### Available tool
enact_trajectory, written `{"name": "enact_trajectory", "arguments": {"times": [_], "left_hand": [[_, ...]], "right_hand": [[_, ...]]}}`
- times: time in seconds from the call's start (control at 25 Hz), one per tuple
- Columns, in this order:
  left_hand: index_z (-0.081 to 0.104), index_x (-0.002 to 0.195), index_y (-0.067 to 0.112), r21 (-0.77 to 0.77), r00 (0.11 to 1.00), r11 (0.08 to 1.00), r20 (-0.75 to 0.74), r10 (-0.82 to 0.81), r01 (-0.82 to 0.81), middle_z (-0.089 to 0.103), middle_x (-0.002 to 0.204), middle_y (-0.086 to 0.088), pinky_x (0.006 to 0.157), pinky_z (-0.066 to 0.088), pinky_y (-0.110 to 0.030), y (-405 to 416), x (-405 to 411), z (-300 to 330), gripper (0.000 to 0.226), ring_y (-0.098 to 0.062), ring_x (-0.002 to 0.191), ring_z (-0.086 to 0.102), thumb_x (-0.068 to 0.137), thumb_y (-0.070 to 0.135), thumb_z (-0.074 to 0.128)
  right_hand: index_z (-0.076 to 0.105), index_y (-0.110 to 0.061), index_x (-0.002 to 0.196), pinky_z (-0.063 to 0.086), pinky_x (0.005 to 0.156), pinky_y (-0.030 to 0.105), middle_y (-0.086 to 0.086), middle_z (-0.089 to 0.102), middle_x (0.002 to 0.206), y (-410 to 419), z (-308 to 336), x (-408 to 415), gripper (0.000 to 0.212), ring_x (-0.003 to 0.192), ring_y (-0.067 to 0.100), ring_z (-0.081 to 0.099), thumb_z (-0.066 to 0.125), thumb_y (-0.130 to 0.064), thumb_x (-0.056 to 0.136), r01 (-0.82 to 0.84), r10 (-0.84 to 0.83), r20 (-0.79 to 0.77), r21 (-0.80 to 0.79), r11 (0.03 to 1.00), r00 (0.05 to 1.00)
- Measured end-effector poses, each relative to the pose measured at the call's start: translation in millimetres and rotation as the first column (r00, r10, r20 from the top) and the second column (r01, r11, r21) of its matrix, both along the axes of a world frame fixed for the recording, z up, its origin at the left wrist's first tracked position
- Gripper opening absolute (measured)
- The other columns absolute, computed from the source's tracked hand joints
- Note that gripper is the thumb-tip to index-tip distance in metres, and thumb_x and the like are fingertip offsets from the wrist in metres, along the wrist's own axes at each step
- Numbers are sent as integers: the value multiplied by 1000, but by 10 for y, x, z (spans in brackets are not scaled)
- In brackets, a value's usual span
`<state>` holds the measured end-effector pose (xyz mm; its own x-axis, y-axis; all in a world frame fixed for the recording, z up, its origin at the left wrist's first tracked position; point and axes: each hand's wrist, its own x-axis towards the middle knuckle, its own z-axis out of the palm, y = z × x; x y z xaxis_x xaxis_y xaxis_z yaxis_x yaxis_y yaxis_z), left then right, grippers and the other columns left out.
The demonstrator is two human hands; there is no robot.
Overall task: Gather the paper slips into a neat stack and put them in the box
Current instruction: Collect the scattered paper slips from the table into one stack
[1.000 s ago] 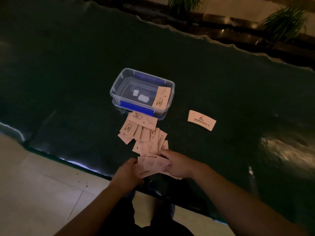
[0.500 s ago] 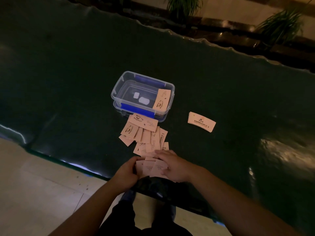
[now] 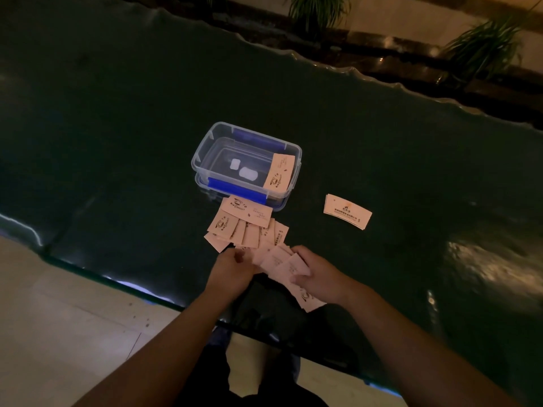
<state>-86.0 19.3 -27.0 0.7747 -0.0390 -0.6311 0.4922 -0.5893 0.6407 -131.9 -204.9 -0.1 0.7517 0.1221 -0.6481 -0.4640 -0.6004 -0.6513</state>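
Both hands work at the near edge of the dark surface (image 3: 117, 118). The right hand (image 3: 318, 274) is closed on a few paper slips (image 3: 289, 267), fanned so that they can be squared. The left hand (image 3: 232, 270) pinches at the loose pile (image 3: 244, 227), probably to feed more. One slip (image 3: 279, 171) leans on the rim of the clear box (image 3: 205, 148), a small stack (image 3: 346, 211) lies apart.

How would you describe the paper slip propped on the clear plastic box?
On the dark green table stands a clear plastic box with blue clips. One pale peach paper slip leans over its right rim, the only slip touching the box rather than lying flat.
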Motion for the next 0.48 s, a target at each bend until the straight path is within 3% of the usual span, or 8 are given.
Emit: {"name": "enact_trajectory", "arguments": {"times": [0.12,0.28,0.4,0.48], "left_hand": [[57,129,19,177,996,980,0,-93,91,49,136,-6,98,54,-44,-249,106,-42,59,-21,113,56,79,44,77],[45,132,15,445,997,892,-24,-79,81,42,117,-4,85,50,-39,-549,140,-57,95,-20,99,46,60,69,76],[46,132,13,576,992,810,-18,-122,110,51,119,-8,84,53,-39,-721,117,-87,97,-20,96,51,63,72,80],[46,132,12,565,994,821,17,-112,83,57,123,-10,89,57,-41,-787,87,-130,92,-23,103,60,66,65,84]], "right_hand": [[44,-41,145,56,69,24,-1,57,153,-103,-47,-39,57,132,19,56,68,-16,100,85,-85,-20,-4,996,996],[42,-34,152,52,93,32,0,58,154,-310,-70,-119,60,140,23,54,67,-18,101,198,-198,-6,-30,980,980],[40,-33,154,48,102,39,-1,57,154,-473,-76,-172,60,145,25,51,67,-20,102,256,-257,0,-41,966,967],[37,-33,157,45,101,39,-1,54,157,-552,-80,-202,63,146,26,49,67,-22,102,268,-269,0,-63,961,963]]}}
